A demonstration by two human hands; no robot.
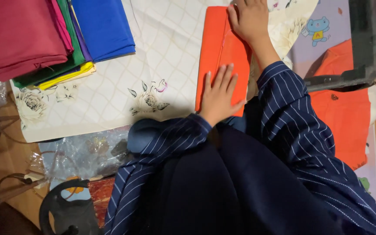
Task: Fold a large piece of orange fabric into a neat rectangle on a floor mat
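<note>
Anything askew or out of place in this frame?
Nothing stands out. Both hands, left hand and right hand, lie flat on the folded orange cloth, which sits neatly on the floral sheet. Folded fabric stack looks tidy.

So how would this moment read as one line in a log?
left hand: flat on orange cloth | right hand: pressing its far end | cloth: folded, on floral sheet | fabric stack: apart, left

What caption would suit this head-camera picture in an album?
Both hands, left and right, press flat on folded orange cloth beside stacked coloured fabrics.
</note>
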